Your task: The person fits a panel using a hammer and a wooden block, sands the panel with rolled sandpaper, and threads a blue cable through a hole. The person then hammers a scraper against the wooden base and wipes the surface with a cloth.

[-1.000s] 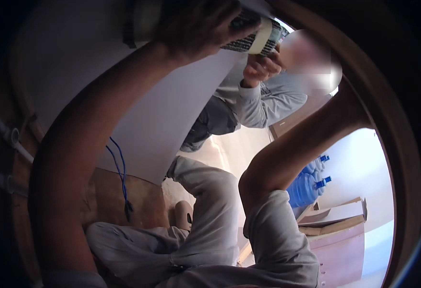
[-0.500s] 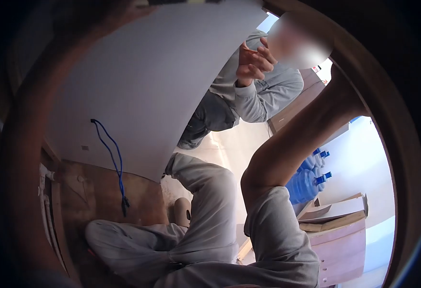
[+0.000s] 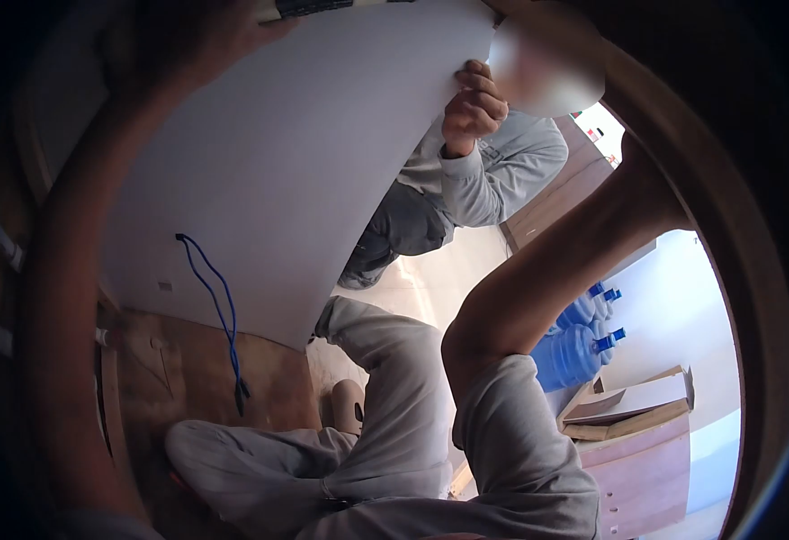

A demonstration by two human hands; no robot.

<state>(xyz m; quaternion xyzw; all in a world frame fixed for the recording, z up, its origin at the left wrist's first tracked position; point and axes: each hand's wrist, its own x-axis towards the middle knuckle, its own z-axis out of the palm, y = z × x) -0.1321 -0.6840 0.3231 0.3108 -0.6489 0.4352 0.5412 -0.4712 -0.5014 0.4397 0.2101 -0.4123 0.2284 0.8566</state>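
Steady support likely suits the banded object point(image 3: 313, 7), at the view's top by the white panel point(image 3: 268, 153); the left hand point(image 3: 210, 40) reaches up beside it, grip unclear; the right forearm point(image 3: 561, 265) slants up from the knee point(image 3: 513, 382), right hand hidden past the brown edge point(image 3: 727, 261), grip impossible to tell.

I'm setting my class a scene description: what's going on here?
The person's left hand is raised by a white panel, near a black-and-pale object cut off at the top edge; grip unclear. Their right forearm runs to a dark wooden frame, the hand hidden. A co-worker's hand is raised by the panel's edge. A blue cable shows against the panel.
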